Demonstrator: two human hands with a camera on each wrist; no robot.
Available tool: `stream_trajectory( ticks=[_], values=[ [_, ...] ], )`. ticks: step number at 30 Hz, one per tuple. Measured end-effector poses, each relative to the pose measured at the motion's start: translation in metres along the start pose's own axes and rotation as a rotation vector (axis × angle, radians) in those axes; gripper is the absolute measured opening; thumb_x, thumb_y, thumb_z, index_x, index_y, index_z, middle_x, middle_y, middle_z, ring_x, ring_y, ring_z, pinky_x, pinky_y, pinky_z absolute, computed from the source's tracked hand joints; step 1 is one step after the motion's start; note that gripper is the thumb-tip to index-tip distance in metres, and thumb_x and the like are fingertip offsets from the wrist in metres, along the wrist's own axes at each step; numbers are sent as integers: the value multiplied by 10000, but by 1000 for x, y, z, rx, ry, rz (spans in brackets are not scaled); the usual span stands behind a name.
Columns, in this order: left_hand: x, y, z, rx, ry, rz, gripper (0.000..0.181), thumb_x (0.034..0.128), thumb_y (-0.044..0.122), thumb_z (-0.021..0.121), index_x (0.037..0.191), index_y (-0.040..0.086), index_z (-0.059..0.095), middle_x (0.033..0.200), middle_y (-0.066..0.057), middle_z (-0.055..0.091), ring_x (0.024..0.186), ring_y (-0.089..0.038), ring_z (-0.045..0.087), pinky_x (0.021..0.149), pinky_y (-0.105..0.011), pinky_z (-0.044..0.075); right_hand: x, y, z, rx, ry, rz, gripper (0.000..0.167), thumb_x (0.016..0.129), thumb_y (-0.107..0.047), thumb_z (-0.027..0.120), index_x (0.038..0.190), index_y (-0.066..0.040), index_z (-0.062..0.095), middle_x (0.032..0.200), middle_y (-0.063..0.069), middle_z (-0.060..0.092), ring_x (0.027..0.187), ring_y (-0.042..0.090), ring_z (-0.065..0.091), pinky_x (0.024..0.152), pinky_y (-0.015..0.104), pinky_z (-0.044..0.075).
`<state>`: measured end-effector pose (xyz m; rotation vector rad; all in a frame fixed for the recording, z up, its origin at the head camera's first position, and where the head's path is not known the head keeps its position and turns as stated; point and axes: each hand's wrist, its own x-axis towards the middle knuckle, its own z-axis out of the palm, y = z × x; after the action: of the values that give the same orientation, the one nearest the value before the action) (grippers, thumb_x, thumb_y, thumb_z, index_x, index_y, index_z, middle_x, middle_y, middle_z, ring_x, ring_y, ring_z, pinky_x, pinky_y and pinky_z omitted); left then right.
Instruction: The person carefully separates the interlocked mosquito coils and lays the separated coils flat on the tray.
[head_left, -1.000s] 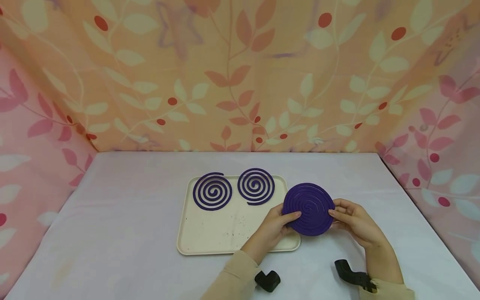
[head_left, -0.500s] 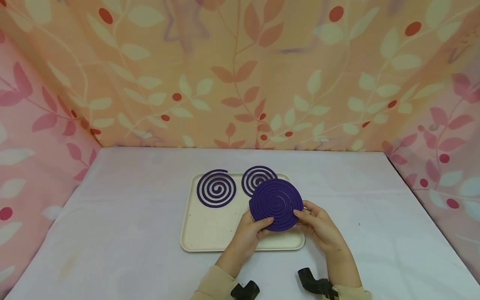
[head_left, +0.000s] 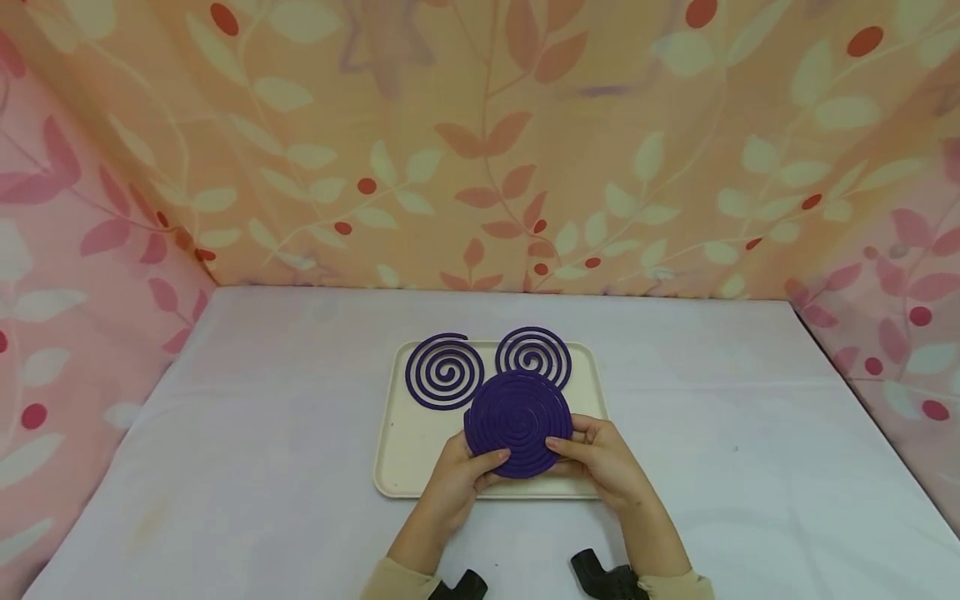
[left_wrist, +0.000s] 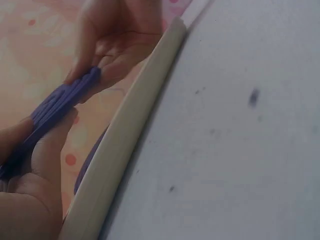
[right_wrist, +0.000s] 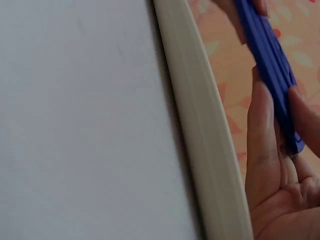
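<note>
Left hand [head_left: 456,473] and right hand [head_left: 606,467] pinch the purple disc [head_left: 519,421] — opposed, likely for balance — inside the tray's [head_left: 403,462] near edge.

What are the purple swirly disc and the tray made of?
The purple disc looks matte, maybe pressed powder or plastic: its ridges barely shine, but I can't tell which. The tray is probably smooth plastic: it has rounded corners and a moulded-looking rim.

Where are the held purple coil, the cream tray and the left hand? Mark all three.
Held purple coil [head_left: 517,425]: head view, middle of its visible face.
Cream tray [head_left: 412,452]: head view, bare part of its floor.
Left hand [head_left: 459,473]: head view, middle of the visible hand.
</note>
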<state>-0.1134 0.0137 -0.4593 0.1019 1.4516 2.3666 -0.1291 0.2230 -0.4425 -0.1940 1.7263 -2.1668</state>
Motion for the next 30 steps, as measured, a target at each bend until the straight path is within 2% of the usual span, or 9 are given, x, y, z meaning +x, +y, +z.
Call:
stream_trajectory(
  ticks=[4,9,12,16,21,30],
  values=[
    [-2,3,-3,3,-14,-12,518,866,-84,554,1338,-147,350,1190,-224,584,993,-187,638,855,-317,519,-2,4,4,14,15,16,416,870,57,597,1205,242,433,971,122,698,865,230,684,735,331,557],
    [-4,6,-8,-17,-6,-22,528,866,-73,558,1347,-126,346,1172,-170,595,1000,-187,636,854,-326,522,-3,1,14,-26,65,5,466,872,24,610,1231,245,411,975,102,701,863,208,684,729,334,563],
    [-5,7,-9,-38,-17,-14,542,871,-55,557,1358,-124,328,1171,-145,591,1002,-189,634,848,-334,527,-4,-1,17,-40,88,8,435,884,-1,602,1215,228,438,927,61,710,815,175,686,695,305,570],
    [-5,6,-10,-72,-17,-2,536,881,-55,535,1362,-133,310,1172,-130,591,1001,-191,636,846,-342,528,-4,-2,19,-34,79,18,368,906,-27,583,1173,206,482,877,26,710,764,129,677,671,263,567],
    [-4,5,-10,-89,-29,-5,530,888,-61,521,1366,-134,303,1167,-110,595,1013,-183,630,862,-345,521,-5,-1,21,-20,86,27,340,917,-36,572,1162,189,500,874,18,708,769,126,675,690,268,565],
    [-3,7,-11,-85,-25,1,530,888,-48,537,1361,-135,313,1189,-138,586,1040,-194,620,883,-353,508,-2,0,21,-36,106,39,408,917,-55,577,1210,204,462,914,33,707,806,150,680,725,302,565]
  ],
)
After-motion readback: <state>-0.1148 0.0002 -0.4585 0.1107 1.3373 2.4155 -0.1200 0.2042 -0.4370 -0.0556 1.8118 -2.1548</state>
